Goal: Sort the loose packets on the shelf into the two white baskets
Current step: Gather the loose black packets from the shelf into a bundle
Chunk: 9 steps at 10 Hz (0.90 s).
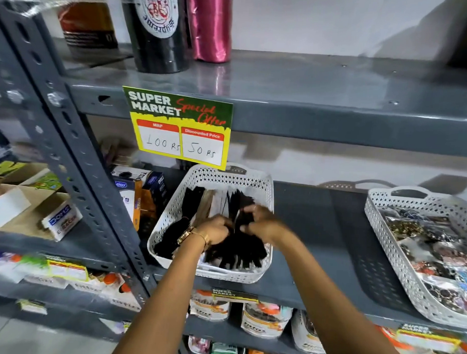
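Note:
Two white perforated baskets stand on the grey shelf. The left basket [266, 194] holds several long black packets [239, 253]. Both hands are inside it, close together. My left hand [216, 229], with a gold watch and bangle at the wrist, is closed on the black packets. My right hand [257, 220] also grips them from the right side. The right basket [380, 226] lies at the shelf's right end and is filled with clear packets of small ornaments [437, 252]. The bare shelf [318, 234] stretches between the baskets.
A yellow and green price sign [179, 126] hangs from the upper shelf edge just above the left basket. Small boxes [138, 194] stand left of that basket. A slotted upright post [75, 154] rises on the left. Rolls [207, 23] stand on the upper shelf.

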Available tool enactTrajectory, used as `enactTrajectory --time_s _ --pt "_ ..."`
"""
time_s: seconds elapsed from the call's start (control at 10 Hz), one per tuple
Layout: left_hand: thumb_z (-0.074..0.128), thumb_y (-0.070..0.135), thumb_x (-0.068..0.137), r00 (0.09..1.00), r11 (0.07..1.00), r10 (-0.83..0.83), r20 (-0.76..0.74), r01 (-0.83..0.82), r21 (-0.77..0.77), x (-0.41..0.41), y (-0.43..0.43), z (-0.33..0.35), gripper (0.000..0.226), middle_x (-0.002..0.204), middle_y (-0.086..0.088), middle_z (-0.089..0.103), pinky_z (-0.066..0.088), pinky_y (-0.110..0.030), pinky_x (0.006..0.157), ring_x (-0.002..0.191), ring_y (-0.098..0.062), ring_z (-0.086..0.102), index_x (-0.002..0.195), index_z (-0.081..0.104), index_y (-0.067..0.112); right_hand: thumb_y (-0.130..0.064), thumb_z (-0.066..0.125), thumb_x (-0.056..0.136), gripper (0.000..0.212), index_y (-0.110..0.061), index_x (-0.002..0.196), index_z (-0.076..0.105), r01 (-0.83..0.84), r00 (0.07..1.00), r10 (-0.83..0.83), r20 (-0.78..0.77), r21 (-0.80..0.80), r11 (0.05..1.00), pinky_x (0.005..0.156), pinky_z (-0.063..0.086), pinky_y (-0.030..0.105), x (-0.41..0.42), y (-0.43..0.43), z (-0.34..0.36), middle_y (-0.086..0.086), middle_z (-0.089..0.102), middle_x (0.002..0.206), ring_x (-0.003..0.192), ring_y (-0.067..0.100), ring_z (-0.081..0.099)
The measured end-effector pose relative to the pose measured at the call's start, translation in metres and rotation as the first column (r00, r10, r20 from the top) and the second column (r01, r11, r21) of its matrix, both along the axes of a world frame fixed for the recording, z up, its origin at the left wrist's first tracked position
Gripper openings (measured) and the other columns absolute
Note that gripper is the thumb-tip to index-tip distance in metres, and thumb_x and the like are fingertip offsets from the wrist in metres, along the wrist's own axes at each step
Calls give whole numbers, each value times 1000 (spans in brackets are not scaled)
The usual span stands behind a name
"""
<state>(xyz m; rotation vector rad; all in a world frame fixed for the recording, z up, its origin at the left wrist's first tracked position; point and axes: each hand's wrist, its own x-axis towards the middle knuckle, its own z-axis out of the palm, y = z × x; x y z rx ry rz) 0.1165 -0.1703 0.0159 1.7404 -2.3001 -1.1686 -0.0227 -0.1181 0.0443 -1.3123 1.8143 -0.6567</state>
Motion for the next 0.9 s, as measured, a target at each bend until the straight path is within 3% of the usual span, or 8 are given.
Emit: enactTrajectory --time_s 0.1,0.3,0.4,0.5,0.6,0.7,0.8,0.9 --pt "53 18 87 1000 997 27 0 -26 -69 -1 3 -1 43 121 -8 62 61 -22 69 97 -26 65 128 56 27 -10 56 86 35 -3 120 56 -84 949 110 -295 99 992 87 49 32 17 4 -10 20 58 126 113 32 59" --pt "58 10 79 995 989 -80 60 86 -117 -2 5 -3 46 119 -3 64 55 -19 51 78 -16 62 118 60 34 -3 46 92 51 -2 142 35 -82 900 196 -388 291 953 95 48 35 31 0 -21 21 37 144 120 34 55" --pt "53 -2 82 988 987 -153 -13 152 -51 -1 -2 -3 50 127 -7 62 58 -31 78 101 -23 62 124 56 25 -5 44 93 60 0 148 21 -30 847 197 -493 326 945 101 47 38 33 -3 -24 22 34 148 130 35 47" --pt "49 -2 86 985 983 -170 -13 168 -70 -1 -1 -2 49 126 -10 62 57 -34 78 98 -28 65 127 54 25 -11 48 93 62 1 148 21 37 731 192 -655 318 947 101 46 37 40 -4 -26 22 29 151 135 35 40" --pt "45 15 94 941 906 -245 231 307 -290 -7 5 0 36 130 -10 60 47 -31 90 113 -31 60 128 54 24 -12 56 91 54 -4 141 38 33 581 218 -784 290 956 97 46 32 50 -2 -24 18 43 144 133 33 41" --pt "42 13 96 889 861 -229 396 375 -345 -12 12 0 35 137 -13 53 35 -38 110 130 -32 47 130 54 18 -10 55 91 48 -6 138 43 19 565 203 -799 259 966 97 46 33 52 3 -22 15 48 140 132 34 40" --pt "47 9 92 742 800 -177 647 491 -344 -5 20 6 49 150 -13 40 14 -49 121 144 -34 24 139 44 20 -2 49 92 38 -5 130 52 -29 617 109 -780 116 993 97 47 37 50 22 -12 15 54 133 130 32 42" --pt "45 19 93 711 725 -145 689 550 -415 -6 27 14 63 160 -13 17 1 -53 122 149 -38 4 151 21 20 1 49 91 35 -4 125 55 -61 630 -14 -776 -67 996 91 51 41 38 39 6 14 54 129 127 32 44"
